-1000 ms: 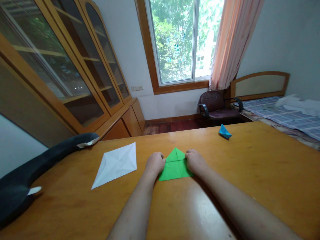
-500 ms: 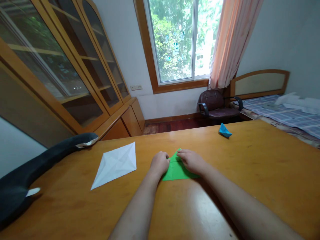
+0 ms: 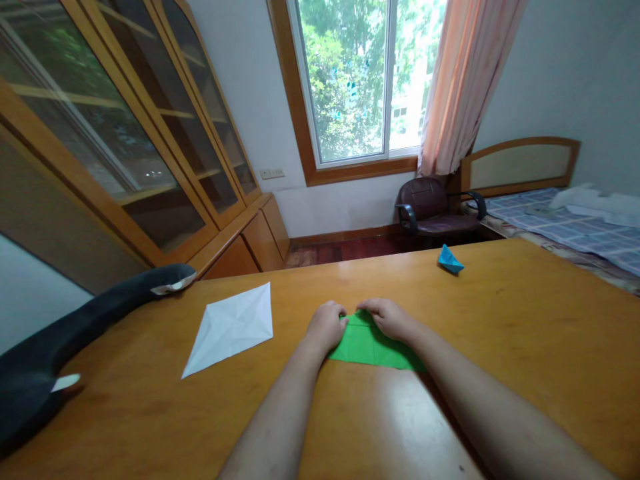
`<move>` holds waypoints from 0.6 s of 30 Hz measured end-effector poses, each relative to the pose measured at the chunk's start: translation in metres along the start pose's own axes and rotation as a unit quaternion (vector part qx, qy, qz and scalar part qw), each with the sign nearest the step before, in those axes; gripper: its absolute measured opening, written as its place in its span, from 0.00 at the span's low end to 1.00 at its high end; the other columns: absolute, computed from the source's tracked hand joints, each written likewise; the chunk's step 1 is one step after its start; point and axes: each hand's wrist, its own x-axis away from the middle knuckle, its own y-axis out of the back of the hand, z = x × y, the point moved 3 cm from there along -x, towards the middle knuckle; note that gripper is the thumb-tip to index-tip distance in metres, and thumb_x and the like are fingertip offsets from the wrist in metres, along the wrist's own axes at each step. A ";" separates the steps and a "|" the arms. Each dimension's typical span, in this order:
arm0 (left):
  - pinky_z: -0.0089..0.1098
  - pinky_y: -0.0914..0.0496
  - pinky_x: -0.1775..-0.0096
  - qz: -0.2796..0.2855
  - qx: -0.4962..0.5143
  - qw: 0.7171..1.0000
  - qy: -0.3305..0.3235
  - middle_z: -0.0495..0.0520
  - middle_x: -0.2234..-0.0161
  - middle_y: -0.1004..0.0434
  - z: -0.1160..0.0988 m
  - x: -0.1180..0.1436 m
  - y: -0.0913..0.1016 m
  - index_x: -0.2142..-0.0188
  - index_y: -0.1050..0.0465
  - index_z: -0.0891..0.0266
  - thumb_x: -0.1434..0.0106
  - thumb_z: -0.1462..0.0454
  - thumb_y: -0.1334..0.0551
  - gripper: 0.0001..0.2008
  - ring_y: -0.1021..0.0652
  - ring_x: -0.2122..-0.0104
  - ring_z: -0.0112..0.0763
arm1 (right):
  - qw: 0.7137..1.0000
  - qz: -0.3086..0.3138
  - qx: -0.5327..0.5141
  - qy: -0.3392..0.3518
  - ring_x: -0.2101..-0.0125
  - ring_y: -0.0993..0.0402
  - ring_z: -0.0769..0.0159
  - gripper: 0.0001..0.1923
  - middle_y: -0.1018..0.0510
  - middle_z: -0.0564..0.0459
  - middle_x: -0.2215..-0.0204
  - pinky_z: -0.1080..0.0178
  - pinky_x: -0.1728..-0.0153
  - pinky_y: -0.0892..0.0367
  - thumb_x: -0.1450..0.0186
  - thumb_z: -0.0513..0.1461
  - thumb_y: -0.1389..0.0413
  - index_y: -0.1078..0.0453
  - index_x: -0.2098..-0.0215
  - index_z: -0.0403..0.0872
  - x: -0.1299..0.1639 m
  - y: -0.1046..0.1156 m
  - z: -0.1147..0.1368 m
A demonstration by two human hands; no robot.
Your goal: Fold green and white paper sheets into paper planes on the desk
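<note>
Green paper: a folded green sheet (image 3: 370,347) lies flat on the table, near the middle of its near half; matte, creased, with a sharp fold line running across; its far edge is hidden under both hands.
Left hand: the left hand (image 3: 327,327) is curled knuckles-up, fingertips pinching down on the sheet's far left corner; the finger pads themselves are out of sight.
Right hand: the right hand (image 3: 387,317) is bent narrow, fingers pressed onto the far edge, just beside the left hand; forearm crosses the sheet's right corner.
Table: glossy orange-brown wood (image 3: 500,347), window glare on the varnish.
White paper: a creased white sheet (image 3: 233,327), kite-shaped, lies well left of the hands.
Blue piece: a small folded blue paper shape (image 3: 449,260) sits far right; too small to tell its form.
Dark plush: a soft black shape (image 3: 75,333) with white patches, cut off at the left edge.
Writing: none can be read.
</note>
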 end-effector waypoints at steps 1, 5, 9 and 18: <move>0.32 0.32 0.55 0.002 -0.002 1.000 0.001 0.55 0.61 0.23 0.000 0.000 0.000 0.62 0.22 0.60 0.38 0.61 0.38 0.08 0.25 0.59 0.36 | 1.000 0.003 0.012 0.016 0.54 0.25 0.61 0.24 0.20 0.47 0.54 0.58 0.49 0.33 0.41 0.27 0.54 0.25 0.52 0.45 0.001 -0.002 0.003; 0.33 0.33 0.53 0.005 -0.022 1.000 0.005 0.55 0.60 0.23 0.001 0.001 0.005 0.61 0.22 0.59 0.39 0.60 0.38 0.09 0.25 0.57 0.37 | 0.994 0.021 0.059 0.085 0.53 0.25 0.61 0.20 0.21 0.47 0.52 0.59 0.49 0.34 0.38 0.30 0.53 0.24 0.53 0.47 0.006 -0.006 0.015; 0.34 0.33 0.53 0.020 -0.035 0.999 0.013 0.56 0.59 0.23 0.004 0.003 0.008 0.59 0.23 0.60 0.40 0.59 0.37 0.10 0.25 0.57 0.38 | 0.987 0.026 0.103 0.121 0.49 0.28 0.59 0.18 0.25 0.46 0.47 0.57 0.46 0.36 0.34 0.34 0.51 0.25 0.51 0.48 0.010 -0.009 0.022; 0.35 0.33 0.53 0.042 -0.027 0.999 0.014 0.56 0.58 0.23 0.009 -0.001 0.007 0.58 0.26 0.61 0.40 0.59 0.37 0.12 0.26 0.56 0.40 | 0.981 0.043 0.145 0.123 0.45 0.31 0.55 0.19 0.28 0.46 0.44 0.50 0.42 0.40 0.33 0.37 0.51 0.27 0.47 0.50 0.009 -0.012 0.021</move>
